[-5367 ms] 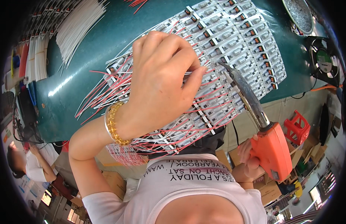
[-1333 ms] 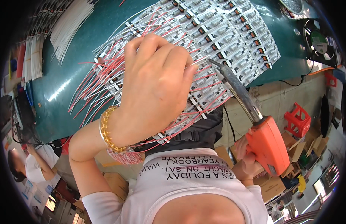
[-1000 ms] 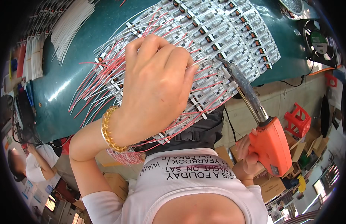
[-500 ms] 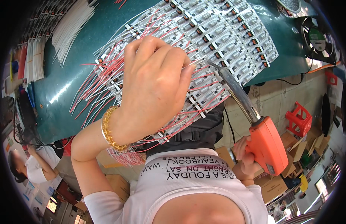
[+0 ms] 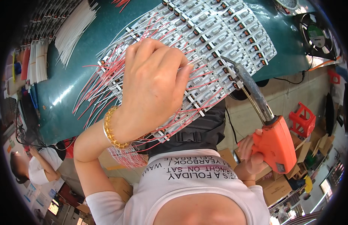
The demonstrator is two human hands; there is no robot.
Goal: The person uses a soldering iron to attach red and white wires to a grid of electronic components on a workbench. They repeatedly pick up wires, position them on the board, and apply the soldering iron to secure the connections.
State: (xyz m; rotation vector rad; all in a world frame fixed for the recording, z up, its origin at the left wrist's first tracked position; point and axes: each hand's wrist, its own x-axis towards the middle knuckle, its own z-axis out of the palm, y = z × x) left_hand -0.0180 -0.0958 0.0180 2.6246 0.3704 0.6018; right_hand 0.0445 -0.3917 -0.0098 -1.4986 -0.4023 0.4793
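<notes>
My left hand (image 5: pixel 153 77) is above the left half of a panel of small circuit boards (image 5: pixel 222 35), back of the hand up. Its thumb and fingers are pinched together, and a thin white wire (image 5: pixel 196 60) shows at the fingertips. What lies inside the palm is hidden. Red and white wires (image 5: pixel 102 75) fan out from the boards beneath this hand. In my right hand (image 5: pixel 251 153) is an orange soldering gun (image 5: pixel 277 144), gripped by its handle. Its long metal barrel points up and left, with the tip over the boards, apart from my left fingertips.
On the green table (image 5: pixel 63 108) lies a bundle of white wires (image 5: pixel 74 32). More boards (image 5: pixel 42 22) are at the far left. A small fan (image 5: pixel 316 37) stands at the right end. A red stool (image 5: pixel 302 119) and cardboard boxes (image 5: pixel 275 189) are on the floor. Another person (image 5: pixel 44 163) sits at lower left.
The soldering gun has moved to the right, and its tip is farther from my left fingertips. My left hand stays nearly in place, still pinched.
</notes>
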